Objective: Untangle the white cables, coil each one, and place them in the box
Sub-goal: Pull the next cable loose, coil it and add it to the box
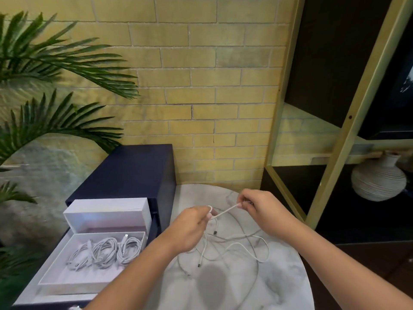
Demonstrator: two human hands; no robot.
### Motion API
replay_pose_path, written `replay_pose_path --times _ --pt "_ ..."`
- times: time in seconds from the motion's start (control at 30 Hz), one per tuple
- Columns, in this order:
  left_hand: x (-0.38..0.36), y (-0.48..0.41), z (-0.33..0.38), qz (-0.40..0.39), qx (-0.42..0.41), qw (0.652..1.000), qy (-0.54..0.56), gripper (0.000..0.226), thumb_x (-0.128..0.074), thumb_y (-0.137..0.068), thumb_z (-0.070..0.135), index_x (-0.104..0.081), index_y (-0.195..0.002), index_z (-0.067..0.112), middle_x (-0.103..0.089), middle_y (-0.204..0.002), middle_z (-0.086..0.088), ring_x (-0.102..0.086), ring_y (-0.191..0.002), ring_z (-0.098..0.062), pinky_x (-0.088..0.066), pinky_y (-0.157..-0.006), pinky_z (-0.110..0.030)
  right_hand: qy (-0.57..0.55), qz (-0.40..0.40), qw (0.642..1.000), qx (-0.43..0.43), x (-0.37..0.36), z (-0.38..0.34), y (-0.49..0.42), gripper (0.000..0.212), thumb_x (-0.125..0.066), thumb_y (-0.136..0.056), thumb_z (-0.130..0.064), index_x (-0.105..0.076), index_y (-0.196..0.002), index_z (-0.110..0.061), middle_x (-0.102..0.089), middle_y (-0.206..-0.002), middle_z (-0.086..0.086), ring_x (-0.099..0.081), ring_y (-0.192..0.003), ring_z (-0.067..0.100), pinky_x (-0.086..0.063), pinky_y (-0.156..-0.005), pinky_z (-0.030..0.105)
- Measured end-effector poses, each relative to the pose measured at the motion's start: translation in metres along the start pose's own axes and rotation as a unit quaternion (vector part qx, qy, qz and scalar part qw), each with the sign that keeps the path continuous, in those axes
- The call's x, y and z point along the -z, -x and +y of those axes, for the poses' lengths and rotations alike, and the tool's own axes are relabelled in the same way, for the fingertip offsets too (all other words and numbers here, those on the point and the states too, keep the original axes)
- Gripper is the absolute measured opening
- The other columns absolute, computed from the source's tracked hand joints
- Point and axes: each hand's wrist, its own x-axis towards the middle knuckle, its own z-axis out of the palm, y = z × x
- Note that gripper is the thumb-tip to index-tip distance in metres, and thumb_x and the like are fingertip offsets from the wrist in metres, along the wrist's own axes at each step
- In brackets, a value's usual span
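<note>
Three coiled cables (pixel 105 251) already lie in the box (pixel 55 277). The left hand (pixel 190 229) and right hand (pixel 259 204) each pinch one white cable (pixel 225 211) stretched between them, while the tangle (pixel 234 245) on the table (pixel 279 276) is left to sort.

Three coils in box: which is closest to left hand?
The rightmost coil, beside the right wall of the box; the middle coil and left coil lie farther from the left hand.

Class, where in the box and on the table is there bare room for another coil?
Box: the bare strip between the three coils and its near wall. Table: the near edge, below the loose cables, which crowd its middle.
</note>
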Motion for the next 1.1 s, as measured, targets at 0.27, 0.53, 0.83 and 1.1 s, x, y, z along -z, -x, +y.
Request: replay_pose_path --times 0.27,0.53,0.83,1.1 --pt "0.011 0.008 0.007 -0.012 0.011 0.999 0.030 0.034 -0.034 -0.102 0.035 -0.066 -0.093 0.028 -0.062 -0.079 0.010 -0.057 -0.081 -0.001 -0.045 -0.077 -0.019 -0.058 0.064 0.996 0.034 -0.008 -0.002 -0.009 0.020 -0.049 -0.098 -0.022 -0.054 -0.079 -0.025 -0.056 -0.080 -0.010 -0.052 -0.079 0.007 -0.041 -0.071 0.024" --pt "0.019 0.013 0.029 0.048 0.002 0.985 0.167 0.035 -0.042 -0.101 0.030 -0.063 -0.073 0.026 -0.042 -0.054 0.014 -0.038 -0.054 -0.001 -0.032 -0.058 -0.015 -0.154 0.092 0.983 -0.027 -0.012 0.005 -0.018 0.020 -0.052 -0.096 -0.029 -0.061 -0.079 -0.027 -0.064 -0.079 -0.002 -0.056 -0.074 0.013 -0.043 -0.067 0.025" --pt "0.025 0.004 0.056 0.038 0.007 0.918 0.395 0.046 -0.029 -0.104 0.028 -0.067 -0.093 0.004 -0.040 -0.052 0.008 -0.036 -0.054 -0.010 -0.027 -0.058 -0.025 -0.249 0.021 0.959 -0.134 -0.045 0.012 -0.010 0.035 -0.047 -0.098 -0.037 -0.060 -0.074 -0.015 -0.054 -0.062 0.001 -0.048 -0.054 0.006 -0.040 -0.061 0.028" --pt "0.013 -0.007 0.051 0.045 0.022 0.894 0.445 0.031 -0.032 -0.105 0.016 -0.058 -0.122 0.013 -0.064 -0.074 0.009 -0.050 -0.064 -0.006 -0.043 -0.068 -0.017 -0.191 -0.119 0.969 -0.104 -0.073 -0.028 0.011 0.051 -0.039 -0.097 -0.052 -0.064 -0.070 -0.017 -0.048 -0.065 0.003 -0.047 -0.060 0.013 -0.041 -0.059 0.025"
